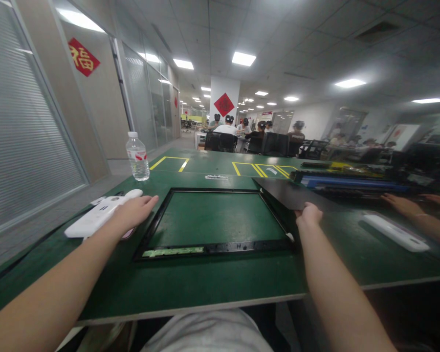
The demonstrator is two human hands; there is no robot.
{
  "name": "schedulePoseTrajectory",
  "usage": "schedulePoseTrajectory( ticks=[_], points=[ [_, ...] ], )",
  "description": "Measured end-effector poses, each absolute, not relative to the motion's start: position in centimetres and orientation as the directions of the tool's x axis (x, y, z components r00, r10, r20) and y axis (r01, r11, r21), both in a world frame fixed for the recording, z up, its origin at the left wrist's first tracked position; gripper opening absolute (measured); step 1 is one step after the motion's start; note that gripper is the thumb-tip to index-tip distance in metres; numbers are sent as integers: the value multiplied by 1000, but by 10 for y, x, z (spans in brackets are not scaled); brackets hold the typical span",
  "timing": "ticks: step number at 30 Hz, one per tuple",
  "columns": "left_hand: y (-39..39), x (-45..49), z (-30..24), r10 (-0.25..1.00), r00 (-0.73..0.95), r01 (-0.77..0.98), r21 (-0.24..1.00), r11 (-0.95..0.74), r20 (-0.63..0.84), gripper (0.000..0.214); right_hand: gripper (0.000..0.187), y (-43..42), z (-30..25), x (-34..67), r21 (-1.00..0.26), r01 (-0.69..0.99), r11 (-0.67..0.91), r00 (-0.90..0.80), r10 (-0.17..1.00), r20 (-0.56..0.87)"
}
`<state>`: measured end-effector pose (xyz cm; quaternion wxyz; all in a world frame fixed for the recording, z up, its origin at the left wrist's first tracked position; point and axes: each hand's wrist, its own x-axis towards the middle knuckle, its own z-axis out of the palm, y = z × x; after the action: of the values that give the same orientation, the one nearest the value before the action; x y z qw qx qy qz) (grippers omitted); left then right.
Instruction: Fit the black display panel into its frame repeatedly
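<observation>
A black rectangular frame (238, 246) lies flat on the green table (220, 278). A green strip (174, 252) sits along the left part of its near edge. To its right, my right hand (310, 215) is closed on the near edge of a thin dark panel (286, 191), which is tilted and overlaps the frame's right side. My left hand (135, 212) is left of the frame, its fingers stretched out and holding nothing I can see. Beside and partly under that hand is a white device (99, 217).
A water bottle (137, 156) stands at the back left. Yellow tape (168, 158) marks the far table. A white elongated device (394, 231) lies at right, near another person's hands (407, 208). Behind them is a blue bar (352, 183) among dark parts. People sit farther back.
</observation>
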<state>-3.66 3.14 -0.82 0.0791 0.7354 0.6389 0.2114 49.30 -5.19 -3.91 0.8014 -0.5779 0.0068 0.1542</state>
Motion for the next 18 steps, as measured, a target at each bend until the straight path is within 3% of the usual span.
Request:
schedulePoseTrajectory(
  ticks=[5,12,18],
  points=[
    [30,-33,-6,986,110,950,279,-142,126,68,37,-49,-46,495,-896,-324,304,931,268,-246],
    [31,-34,-10,973,156,923,325,-205,171,62,34,-41,-59,503,-924,-314,219,913,337,-231],
    [36,-35,-14,972,171,924,316,-215,161,59,32,-39,-64,509,-857,-419,301,889,329,-319]
  ],
)
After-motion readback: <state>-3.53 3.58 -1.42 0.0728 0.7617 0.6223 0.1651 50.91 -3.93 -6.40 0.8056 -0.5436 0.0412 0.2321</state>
